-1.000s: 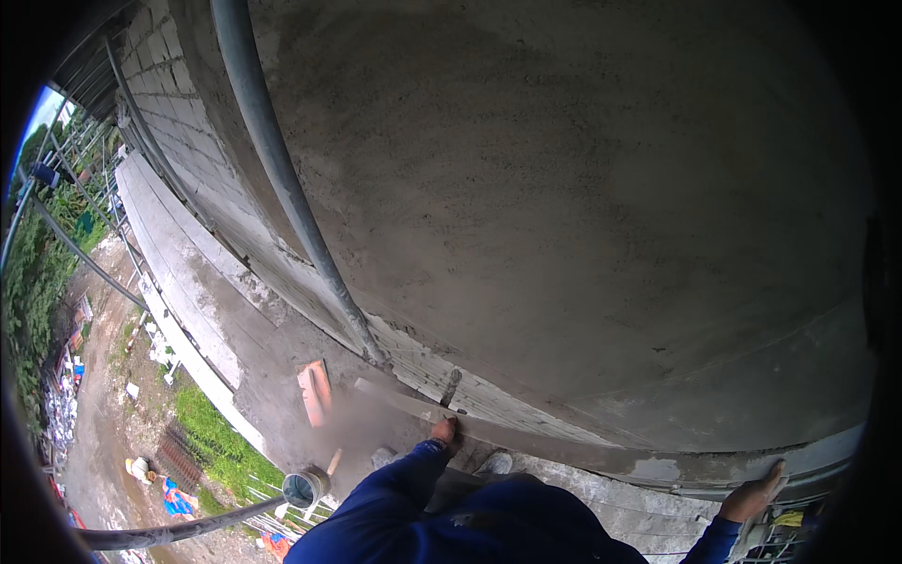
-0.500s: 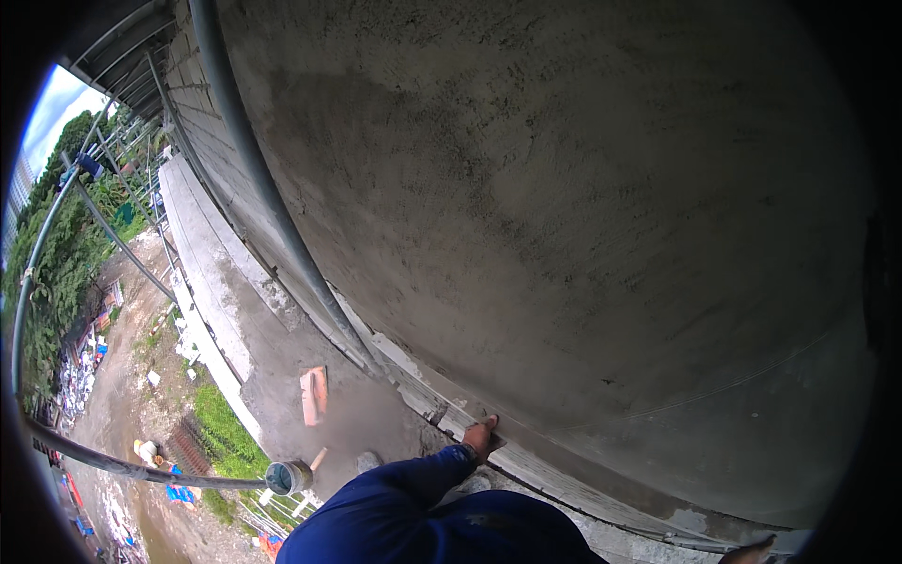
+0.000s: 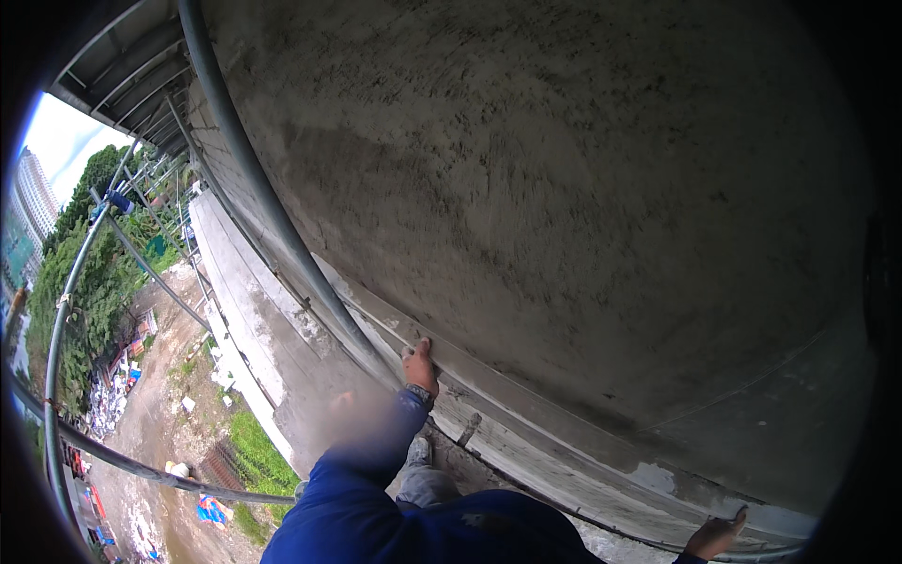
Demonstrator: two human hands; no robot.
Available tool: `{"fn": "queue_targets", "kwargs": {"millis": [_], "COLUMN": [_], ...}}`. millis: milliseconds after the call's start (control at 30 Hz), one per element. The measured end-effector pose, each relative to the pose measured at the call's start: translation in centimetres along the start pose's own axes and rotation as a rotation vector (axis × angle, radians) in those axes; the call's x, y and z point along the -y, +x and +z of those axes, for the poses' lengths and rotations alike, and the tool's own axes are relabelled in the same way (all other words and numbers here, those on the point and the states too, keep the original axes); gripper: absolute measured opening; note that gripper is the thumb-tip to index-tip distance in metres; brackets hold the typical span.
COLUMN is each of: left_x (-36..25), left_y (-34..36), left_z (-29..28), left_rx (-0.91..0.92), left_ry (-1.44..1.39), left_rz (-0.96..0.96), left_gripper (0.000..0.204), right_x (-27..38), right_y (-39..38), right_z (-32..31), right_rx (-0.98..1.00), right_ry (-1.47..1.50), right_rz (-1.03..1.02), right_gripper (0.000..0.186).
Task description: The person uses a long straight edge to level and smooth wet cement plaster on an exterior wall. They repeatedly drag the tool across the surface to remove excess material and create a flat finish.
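- Left hand (image 3: 420,365): moved up and outward along the lower edge of the plastered wall (image 3: 564,254); now just beside the grey scaffold pipe (image 3: 268,193), its arm stretched farther from the body.
- Long flat strip (image 3: 526,402): left part raised against the wall; one second ago its end projected below the pipe's foot.
- Right hand (image 3: 716,538): back in fuller view, having been partly cut off half a second ago.
- Orange float and bucket: previously plain, now obscured by a blurred patch and the blue sleeve (image 3: 343,475).
- Camera view: shifted; more sky (image 3: 70,136) and a tower block (image 3: 36,193) now show.
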State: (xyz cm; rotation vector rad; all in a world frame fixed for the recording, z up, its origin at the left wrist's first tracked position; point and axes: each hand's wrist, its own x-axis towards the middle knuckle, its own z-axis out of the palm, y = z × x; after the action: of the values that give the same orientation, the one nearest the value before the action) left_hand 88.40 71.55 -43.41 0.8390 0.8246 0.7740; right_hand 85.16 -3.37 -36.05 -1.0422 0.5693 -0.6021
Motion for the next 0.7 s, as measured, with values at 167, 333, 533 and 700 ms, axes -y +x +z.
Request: {"fn": "queue_targets", "kwargs": {"millis": [167,333,533,700], "left_x": [-12.6,-22.5,-29.4,-30.0], "left_y": [8.5,18.6,26.9,27.9], "left_z": [3.0,2.6,3.4,2.3], "left_rx": [-0.012,0.043,-0.066,-0.119], "left_ry": [-0.058,0.195,0.62,1.137], "left_rz": [0.199,0.591,0.795,0.963], "left_gripper": [0.034,0.035,0.045,0.039], "right_x": [-1.0,-3.0,-7.0,-10.7], "right_y": [-9.2,-17.2,-22.8,-20.0], "right_z": [13.1,22.0,29.5,27.7], "right_rx": [0.157,0.257,0.304,0.435], "right_ry": [0.298,0.287,0.304,0.265], "right_rz": [0.113,0.182,0.238,0.163], "right_gripper": [0.053,0.048,0.04,0.039]}}
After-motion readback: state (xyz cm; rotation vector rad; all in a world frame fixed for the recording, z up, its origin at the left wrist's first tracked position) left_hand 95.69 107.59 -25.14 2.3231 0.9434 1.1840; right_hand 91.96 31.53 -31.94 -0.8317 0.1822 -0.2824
